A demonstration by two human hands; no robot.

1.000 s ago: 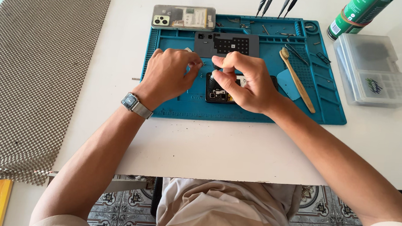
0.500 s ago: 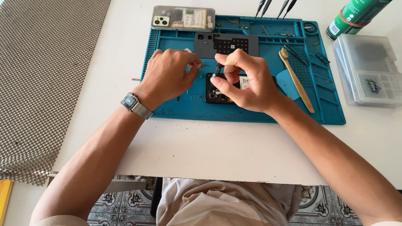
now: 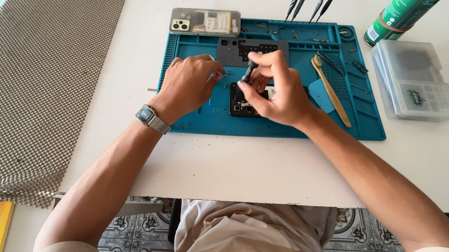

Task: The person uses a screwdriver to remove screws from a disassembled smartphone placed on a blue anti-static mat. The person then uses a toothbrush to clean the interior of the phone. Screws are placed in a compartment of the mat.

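Upright, slightly tilted, black screwdriver (image 3: 249,70) pinched in right hand (image 3: 278,90), tip down on opened phone (image 3: 247,100), left hand (image 3: 188,82) curled beside.

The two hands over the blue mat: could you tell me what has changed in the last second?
Little: the right hand has risen slightly, its fingers still pinching the small black screwdriver above the opened phone. The left hand still rests beside it; the bamboo brush has not moved.

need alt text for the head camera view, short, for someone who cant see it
Seen from above, a person's right hand holds a small black screwdriver over an opened phone on a blue repair mat, while the left hand rests beside it. A brush, phone back cover and clear parts box lie nearby.
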